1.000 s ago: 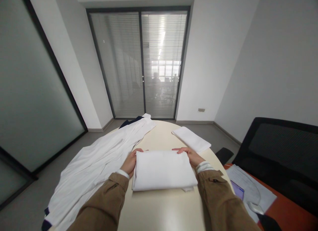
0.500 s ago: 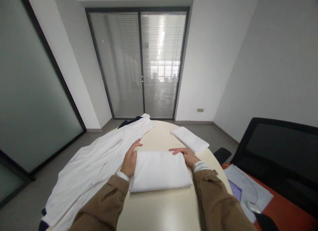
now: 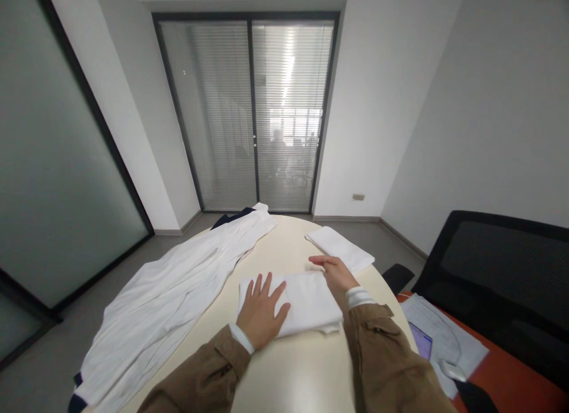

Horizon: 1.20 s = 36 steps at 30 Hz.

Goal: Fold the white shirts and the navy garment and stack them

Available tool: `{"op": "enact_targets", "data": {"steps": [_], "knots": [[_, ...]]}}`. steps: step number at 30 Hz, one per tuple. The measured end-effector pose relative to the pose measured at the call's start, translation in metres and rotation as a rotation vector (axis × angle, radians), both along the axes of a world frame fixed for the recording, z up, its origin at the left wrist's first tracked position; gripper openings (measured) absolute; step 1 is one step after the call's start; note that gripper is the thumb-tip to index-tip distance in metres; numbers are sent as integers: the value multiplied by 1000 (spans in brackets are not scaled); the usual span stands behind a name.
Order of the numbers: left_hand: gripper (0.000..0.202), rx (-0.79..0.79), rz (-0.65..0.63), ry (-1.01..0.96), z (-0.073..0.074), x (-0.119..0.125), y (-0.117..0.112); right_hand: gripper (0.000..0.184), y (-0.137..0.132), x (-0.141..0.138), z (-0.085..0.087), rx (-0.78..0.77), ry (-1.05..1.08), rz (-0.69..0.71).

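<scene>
A folded white cloth [image 3: 306, 300] lies on the round cream table [image 3: 293, 371] in front of me. My left hand [image 3: 262, 309] rests flat on top of its left half, fingers spread. At the cloth's far right corner, my right hand [image 3: 335, 272] lies with its fingers stretched out, touching the fabric edge. Both arms wear brown sleeves with white cuffs.
A large unfolded white garment [image 3: 178, 288] with dark trim drapes over the table's left side. A second folded white cloth [image 3: 340, 248] lies at the far right. A black chair [image 3: 502, 271], papers [image 3: 444, 336] and a mouse [image 3: 453, 370] on an orange desk stand at right.
My left hand has moved from the cloth's left edge onto its top and spread flat. The cloth now looks narrower and shifted slightly right. My right hand stays at the far right corner.
</scene>
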<state>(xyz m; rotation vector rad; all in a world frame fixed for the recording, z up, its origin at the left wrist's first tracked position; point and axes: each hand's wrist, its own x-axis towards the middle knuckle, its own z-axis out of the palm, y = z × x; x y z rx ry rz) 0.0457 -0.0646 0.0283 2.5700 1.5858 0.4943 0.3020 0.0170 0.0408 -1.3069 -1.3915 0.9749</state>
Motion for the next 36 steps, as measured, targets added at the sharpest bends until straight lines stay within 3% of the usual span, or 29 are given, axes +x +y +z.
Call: {"op": "enact_targets", "data": {"steps": [3,5,8,12,16,23,31,36], "knots": [[53,27,2,14,-1,0,0,40,-19,-23,26,237,-289,82],[52,36,-1,20,-2,-1,2,46,-32,-43,28,279,-481,194],[54,19,21,34,-7,-8,9,52,-44,-65,8,212,-806,274],[59,-23,113,52,-14,-20,22,55,-41,-70,-19,180,-1009,204],[61,-36,162,38,-17,-25,27,52,-37,-68,-22,140,-1048,26],[62,-46,257,13,-22,-30,32,51,-35,-67,-25,59,-1033,-121],[62,22,308,-8,-27,-36,35,57,-27,-59,-34,12,-948,-111],[68,-84,316,-46,-33,-42,40,63,-16,-51,-42,26,-864,-95]]}}
